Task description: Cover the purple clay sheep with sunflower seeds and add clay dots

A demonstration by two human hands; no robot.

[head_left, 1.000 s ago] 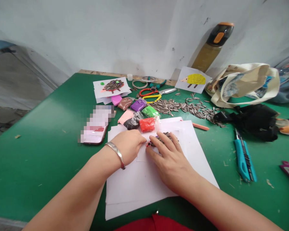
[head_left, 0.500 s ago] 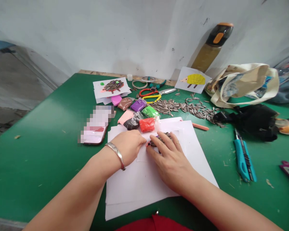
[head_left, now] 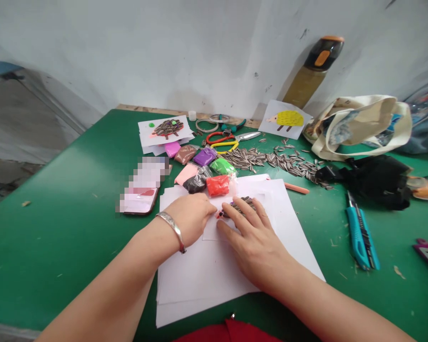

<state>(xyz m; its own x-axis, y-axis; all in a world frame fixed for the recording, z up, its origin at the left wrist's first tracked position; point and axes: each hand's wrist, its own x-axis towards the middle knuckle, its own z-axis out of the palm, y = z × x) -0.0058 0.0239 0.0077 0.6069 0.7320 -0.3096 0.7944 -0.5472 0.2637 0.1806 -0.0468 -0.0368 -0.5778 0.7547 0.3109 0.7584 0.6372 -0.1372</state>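
Observation:
A small white card lies on a stack of white paper sheets. On it is a hedgehog picture with striped sunflower seeds over its body and a pink snout, partly covered by my fingers. My right hand rests across the card with its fingers spread over the seeds. From the left, my left hand, with a silver bracelet at the wrist, has its fingers curled and a fingertip at the snout. Whether anything is inside those curled fingers is hidden.
Bagged clay, including a red packet, sits behind the paper. Farther back are loose sunflower seeds, scissors and a finished hedgehog card. A phone lies left; a utility knife and cloth bag are right.
The fingers of my right hand have shifted very slightly, and a red spot shows more clearly at the snout. My left hand stays in nearly the same place.

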